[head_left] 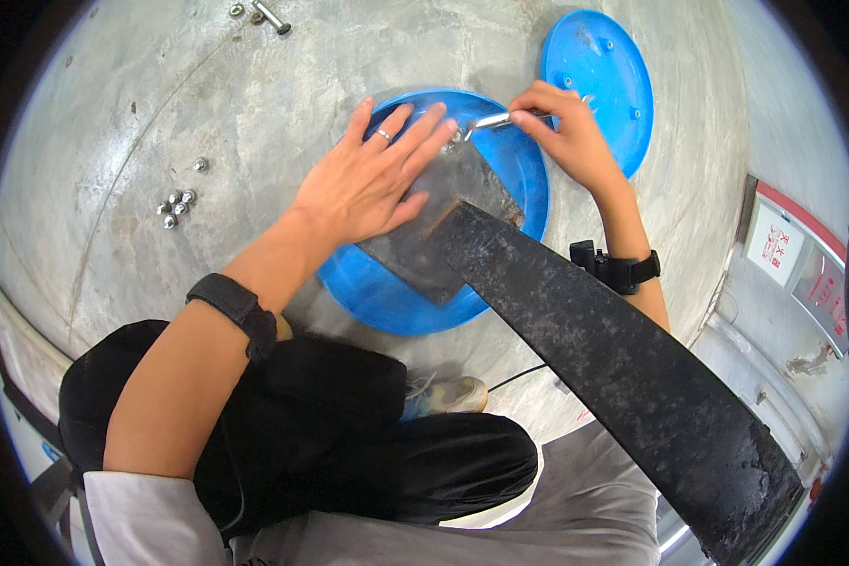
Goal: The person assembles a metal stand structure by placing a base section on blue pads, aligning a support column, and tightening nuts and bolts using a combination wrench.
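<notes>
My left hand (358,179) lies flat with its fingers spread on a dark metal plate (424,255), whose corner bolt is by the fingertips. The plate rests on a round blue disc (377,302) on the floor. From the plate a wide black metal post (613,358) rises toward the lower right. Pinched in my right hand (566,137) is a slim silver wrench (491,121). Its head is at the bolt (457,136) on the plate's far corner; whether it grips the bolt, I cannot tell.
A second blue disc (599,90) lies at the far right. Several shiny nuts (179,200) are on the grey floor to the left, and a long bolt (272,17) at the far left. A white and red box (797,255) stands against the right wall.
</notes>
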### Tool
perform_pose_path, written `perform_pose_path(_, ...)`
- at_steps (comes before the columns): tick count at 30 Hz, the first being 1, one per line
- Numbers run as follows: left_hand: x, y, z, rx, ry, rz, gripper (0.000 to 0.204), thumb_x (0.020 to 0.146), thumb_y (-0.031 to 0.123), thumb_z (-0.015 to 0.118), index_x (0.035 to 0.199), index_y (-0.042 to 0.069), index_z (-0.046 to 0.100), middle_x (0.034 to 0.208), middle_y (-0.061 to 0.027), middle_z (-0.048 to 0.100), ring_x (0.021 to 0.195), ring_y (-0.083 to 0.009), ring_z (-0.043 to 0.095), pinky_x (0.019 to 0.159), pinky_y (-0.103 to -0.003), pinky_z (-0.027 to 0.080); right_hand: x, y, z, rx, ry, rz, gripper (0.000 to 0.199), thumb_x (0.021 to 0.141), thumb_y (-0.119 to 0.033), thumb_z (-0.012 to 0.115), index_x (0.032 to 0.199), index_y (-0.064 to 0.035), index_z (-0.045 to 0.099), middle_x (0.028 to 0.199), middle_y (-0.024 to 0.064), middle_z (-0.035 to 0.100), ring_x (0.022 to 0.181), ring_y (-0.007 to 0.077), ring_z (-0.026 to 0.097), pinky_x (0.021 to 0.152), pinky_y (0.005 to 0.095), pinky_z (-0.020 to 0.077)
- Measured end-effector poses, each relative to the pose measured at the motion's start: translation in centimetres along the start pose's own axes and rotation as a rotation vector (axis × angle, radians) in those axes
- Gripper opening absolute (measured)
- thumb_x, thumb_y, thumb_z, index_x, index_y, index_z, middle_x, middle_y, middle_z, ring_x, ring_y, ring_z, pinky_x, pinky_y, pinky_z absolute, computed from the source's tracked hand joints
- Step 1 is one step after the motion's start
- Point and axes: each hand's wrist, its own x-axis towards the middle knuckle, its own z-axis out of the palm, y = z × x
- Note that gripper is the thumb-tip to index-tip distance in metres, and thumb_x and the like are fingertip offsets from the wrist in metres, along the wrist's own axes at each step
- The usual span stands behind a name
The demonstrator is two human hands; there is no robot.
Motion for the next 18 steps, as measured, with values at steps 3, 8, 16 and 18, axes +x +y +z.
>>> perform_pose_path(3,0.2,0.1,-0.1,-0.003,0.02,0.007,0.07,0.081,0.038,0.05,0.138,0.012,0.019,0.143,-0.0077,0.022,0.125,-0.0266,0.032,0.103,-0.047,0.021,-1.2,0.3,-0.5,0.182,0.144,0.227,0.014,0.084,-0.014,0.056,0.087,-0.0006,0.06,0.078,0.0045,0.056,0.071,0.0119,0.049,0.065,0.0254,0.0373)
perform_pose_path(8,0.0,0.1,0.2,0.011,0.004,-0.017,0.07,0.081,0.037,0.049,0.139,0.012,0.019,0.144,-0.0089,0.021,0.125,-0.0265,0.032,0.103,-0.048,0.021,-2.8,-1.5,1.5,0.107,-0.016,0.229,0.017,0.085,-0.016,0.056,0.087,0.0009,0.06,0.074,0.0043,0.056,0.066,0.0101,0.048,0.059,0.0251,0.0384)
perform_pose_path(16,0.0,0.2,-0.1,0.03,0.008,0.007,0.066,0.082,0.037,0.05,0.139,0.023,0.021,0.142,-0.0081,0.024,0.126,-0.0262,0.03,0.103,-0.049,0.021,-4.1,-2.3,3.2,0.161,-0.053,0.545,0.022,0.082,-0.018,0.055,0.085,0.0023,0.061,0.069,0.0148,0.06,0.06,0.0202,0.056,0.057,0.0326,0.0429)
perform_pose_path(18,0.0,0.2,0.0,0.026,0.006,0.007,0.065,0.082,0.037,0.05,0.139,0.025,0.021,0.142,-0.008,0.024,0.126,-0.0261,0.03,0.102,-0.049,0.022,-4.3,-2.0,3.5,0.153,-0.069,0.53,0.022,0.082,-0.019,0.055,0.085,0.0022,0.061,0.068,0.0147,0.06,0.06,0.02,0.056,0.057,0.0326,0.043)
